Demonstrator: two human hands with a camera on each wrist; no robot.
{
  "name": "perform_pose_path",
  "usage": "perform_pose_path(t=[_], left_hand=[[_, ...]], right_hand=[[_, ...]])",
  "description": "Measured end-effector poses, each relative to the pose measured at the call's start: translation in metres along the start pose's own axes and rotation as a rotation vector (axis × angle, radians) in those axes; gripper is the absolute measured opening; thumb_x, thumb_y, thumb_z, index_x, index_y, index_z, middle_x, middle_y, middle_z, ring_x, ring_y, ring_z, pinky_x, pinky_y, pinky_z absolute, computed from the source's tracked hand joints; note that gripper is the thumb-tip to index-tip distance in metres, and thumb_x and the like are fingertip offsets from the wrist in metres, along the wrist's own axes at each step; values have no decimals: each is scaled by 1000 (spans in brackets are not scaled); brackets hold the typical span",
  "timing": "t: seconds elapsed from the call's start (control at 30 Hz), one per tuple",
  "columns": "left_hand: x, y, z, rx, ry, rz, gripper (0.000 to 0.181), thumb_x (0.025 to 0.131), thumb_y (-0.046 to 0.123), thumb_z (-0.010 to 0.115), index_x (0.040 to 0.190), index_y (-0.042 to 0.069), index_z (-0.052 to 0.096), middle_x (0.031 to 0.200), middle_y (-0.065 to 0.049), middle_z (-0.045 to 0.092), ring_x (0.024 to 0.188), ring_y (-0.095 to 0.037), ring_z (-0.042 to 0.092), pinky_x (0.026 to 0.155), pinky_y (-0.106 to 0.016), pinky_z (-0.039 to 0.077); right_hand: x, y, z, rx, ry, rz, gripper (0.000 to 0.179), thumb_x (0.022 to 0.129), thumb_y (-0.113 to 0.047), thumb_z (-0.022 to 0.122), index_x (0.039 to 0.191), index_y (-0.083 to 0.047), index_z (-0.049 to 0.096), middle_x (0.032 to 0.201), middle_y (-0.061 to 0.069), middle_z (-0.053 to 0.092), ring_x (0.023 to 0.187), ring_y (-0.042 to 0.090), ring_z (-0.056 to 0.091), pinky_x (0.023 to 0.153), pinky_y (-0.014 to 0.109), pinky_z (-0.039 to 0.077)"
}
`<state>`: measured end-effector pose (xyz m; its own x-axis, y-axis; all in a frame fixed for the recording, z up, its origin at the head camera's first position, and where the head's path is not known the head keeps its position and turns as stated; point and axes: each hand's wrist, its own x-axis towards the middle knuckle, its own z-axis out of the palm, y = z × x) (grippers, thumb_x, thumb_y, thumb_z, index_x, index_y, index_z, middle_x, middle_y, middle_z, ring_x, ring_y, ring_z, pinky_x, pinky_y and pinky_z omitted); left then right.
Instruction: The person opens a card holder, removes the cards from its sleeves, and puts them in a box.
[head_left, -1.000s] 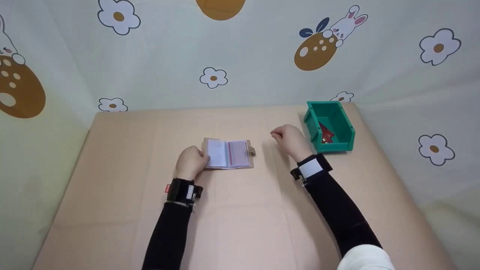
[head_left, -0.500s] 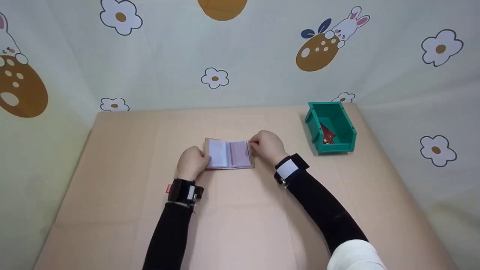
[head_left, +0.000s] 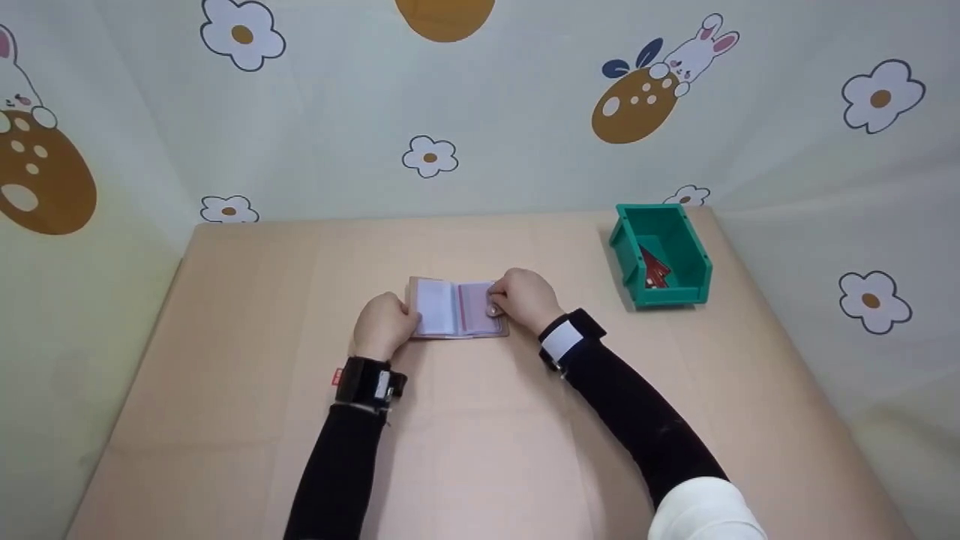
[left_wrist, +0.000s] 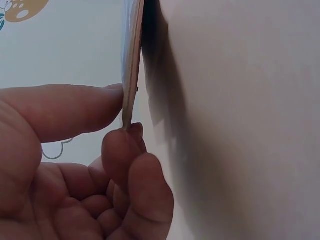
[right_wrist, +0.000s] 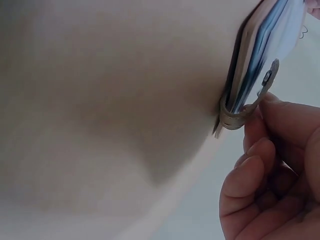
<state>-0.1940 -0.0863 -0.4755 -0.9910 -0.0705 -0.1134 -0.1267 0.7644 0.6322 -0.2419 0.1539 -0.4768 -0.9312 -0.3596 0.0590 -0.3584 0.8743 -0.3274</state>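
An open card holder [head_left: 436, 307] with a tan cover and clear sleeve pages is held just above the table in the head view. My left hand [head_left: 384, 324] pinches its left cover edge between thumb [left_wrist: 75, 111] and fingers, which the left wrist view shows side on. At the opposite side, my right hand [head_left: 527, 300] has thumb and index finger together at the right page's edge, beside the snap strap [right_wrist: 237, 117]. That strap curls up over the page edges, its metal snap [right_wrist: 267, 77] facing the pages. A red line runs down the right page near the fold.
A green bin [head_left: 656, 296] stands at the back right of the table [head_left: 480, 450], with several dark red cards [head_left: 654, 268] inside. Behind the table hangs a patterned cloth [head_left: 517, 97] with flowers and rabbits.
My right hand has come left from beside the bin to the card holder's right edge. The strap, sticking outward before, now folds in over the right page. My left hand keeps its place.
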Motion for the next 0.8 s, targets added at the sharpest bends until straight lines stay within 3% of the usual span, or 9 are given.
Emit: perform_pose_path(t=[0.4,0.8], left_hand=[[2,-2,3,16,1,19,31,83,15,61,57,12,44,57,1,43,54,-18,42,48,-29,30],[2,-4,3,24,-10,14,34,84,16,62,56,12,43,56,0,43,54,-18,43,49,-30,31]], right_hand=[[-1,0,2,-24,8,-28,9,90,-15,72,88,-14,80,90,6,71,86,23,66,81,39,52],[-1,-2,3,-27,21,-33,10,88,-12,72,94,-12,81,87,8,70,80,24,65,76,40,52]])
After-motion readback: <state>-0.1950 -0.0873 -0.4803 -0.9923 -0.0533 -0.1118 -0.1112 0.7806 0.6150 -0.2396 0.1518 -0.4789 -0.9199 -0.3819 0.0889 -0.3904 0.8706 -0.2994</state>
